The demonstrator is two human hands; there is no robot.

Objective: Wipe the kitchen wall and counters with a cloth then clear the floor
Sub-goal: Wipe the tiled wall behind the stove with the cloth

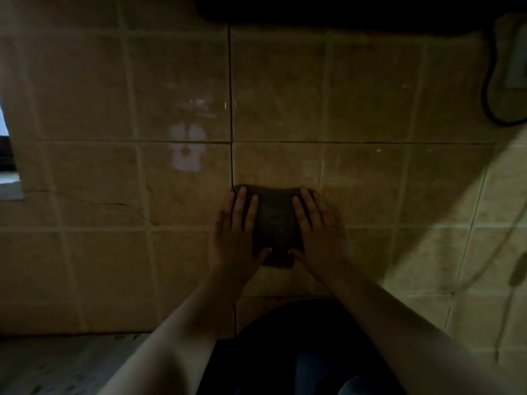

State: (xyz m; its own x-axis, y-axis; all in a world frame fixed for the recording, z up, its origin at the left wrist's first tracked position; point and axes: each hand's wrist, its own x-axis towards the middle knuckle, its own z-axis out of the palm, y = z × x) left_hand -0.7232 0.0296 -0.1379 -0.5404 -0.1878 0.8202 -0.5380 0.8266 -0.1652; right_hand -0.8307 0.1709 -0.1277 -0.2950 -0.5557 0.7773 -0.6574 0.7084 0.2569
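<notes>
A dark, rounded rectangular cloth (274, 223) lies flat against the beige tiled kitchen wall (370, 95), low down near its foot. The left hand (238, 238) and right hand (319, 235) press on its two sides with straight, spread fingers, probably to spread pressure evenly and keep the cloth from bunching while wiping.

Single head view, close, facing tiled wall (285, 95) straight on.
</notes>
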